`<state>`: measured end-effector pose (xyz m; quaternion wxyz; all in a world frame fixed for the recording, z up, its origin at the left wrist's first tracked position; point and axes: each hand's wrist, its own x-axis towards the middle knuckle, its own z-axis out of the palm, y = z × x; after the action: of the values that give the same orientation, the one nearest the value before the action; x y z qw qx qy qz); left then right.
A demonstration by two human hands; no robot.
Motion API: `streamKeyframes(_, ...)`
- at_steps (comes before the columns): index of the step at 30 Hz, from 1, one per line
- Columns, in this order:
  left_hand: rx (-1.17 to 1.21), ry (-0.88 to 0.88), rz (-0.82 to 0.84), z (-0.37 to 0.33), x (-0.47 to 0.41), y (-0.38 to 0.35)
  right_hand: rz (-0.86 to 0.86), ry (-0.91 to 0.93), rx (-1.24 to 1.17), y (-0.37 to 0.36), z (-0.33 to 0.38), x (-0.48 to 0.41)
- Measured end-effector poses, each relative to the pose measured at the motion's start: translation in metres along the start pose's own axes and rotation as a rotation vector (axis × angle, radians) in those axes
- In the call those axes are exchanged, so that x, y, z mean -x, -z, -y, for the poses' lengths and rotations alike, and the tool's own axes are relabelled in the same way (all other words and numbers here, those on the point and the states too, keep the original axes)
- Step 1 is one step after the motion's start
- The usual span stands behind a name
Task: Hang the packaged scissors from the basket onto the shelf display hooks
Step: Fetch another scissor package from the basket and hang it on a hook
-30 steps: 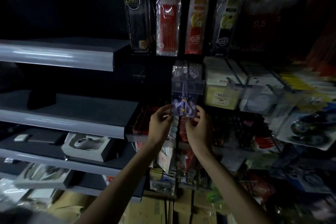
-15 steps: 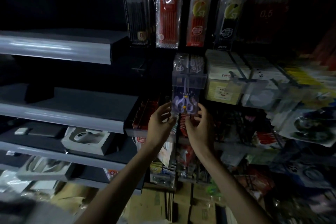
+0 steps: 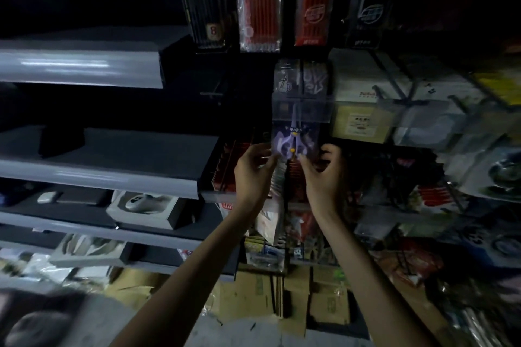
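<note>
A dim shop display fills the view, seen from my head looking forward and slightly down. On the left, grey shelves step down in tiers, and one lower tier holds a white gadget in an open box. Across the top hang long pen packs, black, red and orange. To the right sit pale boxes among blurred, crowded stock. Flattened cardboard lies at floor level.

My two bare forearms rise from the bottom of the frame and meet at the centre. My left hand pinches the lower left edge of the packaged scissors between thumb and fingers. My right hand pinches the lower right corner, its other fingers loosely curled beside the pack.

The pack is upright against the display, just under the pen packs. It is a clear sleeve with purple-handled scissors inside, blades pointing up. Its top sits behind a clear plastic label flap that juts out from the display.

As I judge it, this pack is in the middle of being hung. It is raised to hook height and lined up, but I am gripping it with both hands. The hook is hidden in the gloom behind the flap, so I cannot tell whether the hang hole has caught. The basket is out of view, so I cannot say how many packs remain.
</note>
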<state>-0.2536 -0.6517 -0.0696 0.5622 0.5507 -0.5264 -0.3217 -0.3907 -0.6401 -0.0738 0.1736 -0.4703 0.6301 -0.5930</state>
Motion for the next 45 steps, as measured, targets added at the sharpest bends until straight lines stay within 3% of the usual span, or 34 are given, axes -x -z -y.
streamKeyframes(16, 0.042, -0.040, 0.120, -0.003, 0.000, -0.004, 0.004, -0.036, 0.014, 0.010, -0.006, -0.010)
streamKeyframes(37, 0.056, -0.020, 0.053, -0.008, 0.028, 0.010, 0.056, 0.060, 0.038, 0.029, 0.000, 0.020)
streamKeyframes(45, -0.184, -0.167, 0.085, 0.001, 0.073, 0.073, 0.143, 0.137, 0.086, 0.053, 0.010, 0.061)
